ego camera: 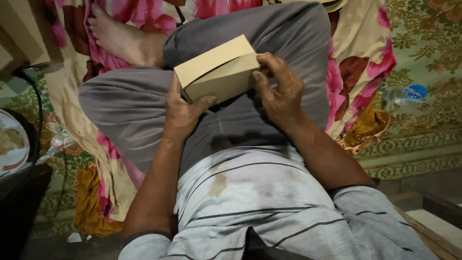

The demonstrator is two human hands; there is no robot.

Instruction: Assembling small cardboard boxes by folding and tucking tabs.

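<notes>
A plain tan cardboard box (219,70) rests over my crossed legs in grey trousers. My left hand (182,113) grips its near left corner, thumb along the front face. At the box's right end my right hand (279,91) holds it, fingers curled against the end flap. The box looks closed, and it is tilted with its top toward me.
I sit on a floral pink and cream cloth (358,58) over a green patterned carpet (423,125). A clear plastic bottle with a blue cap (404,94) lies at the right. A plate (12,144) and a black cable (36,110) are at the left. My bare foot (122,41) rests at the top left.
</notes>
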